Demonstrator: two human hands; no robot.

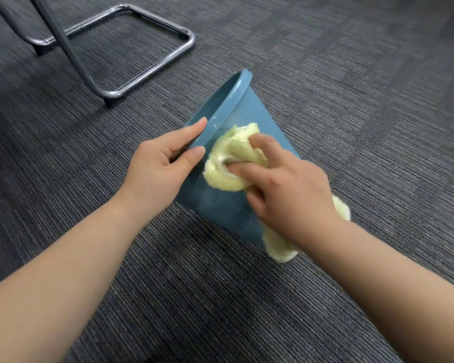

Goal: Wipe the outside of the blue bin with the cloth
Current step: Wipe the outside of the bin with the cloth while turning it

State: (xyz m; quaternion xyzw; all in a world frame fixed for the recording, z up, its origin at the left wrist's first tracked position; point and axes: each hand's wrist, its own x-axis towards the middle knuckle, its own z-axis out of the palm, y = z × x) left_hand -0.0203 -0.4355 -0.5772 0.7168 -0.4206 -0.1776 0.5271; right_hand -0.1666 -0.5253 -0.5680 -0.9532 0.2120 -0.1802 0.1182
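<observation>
On the grey carpet floor (220, 297), the blue plastic bin (249, 111) lies tipped, rim far-left. It looks light, stiff, slippery; the left hand (160, 163) clasps the rim, fingers curled, while the right hand (288, 189) presses the bunched yellow fluffy cloth (233, 153) against its wall.

My right hand (286, 189) covers the middle of the yellow cloth (231, 158), so only its ends show, one bunched ahead of my fingers and one trailing out under my wrist. The blue bin (220, 205) lies tilted on the carpet (247, 297); its opening faces away from me and its inside is hidden. My left hand (163, 163) hides part of the rim. The chair frame (142, 82) is cut off by the top and left edges. Both my forearms run out of the bottom.
</observation>
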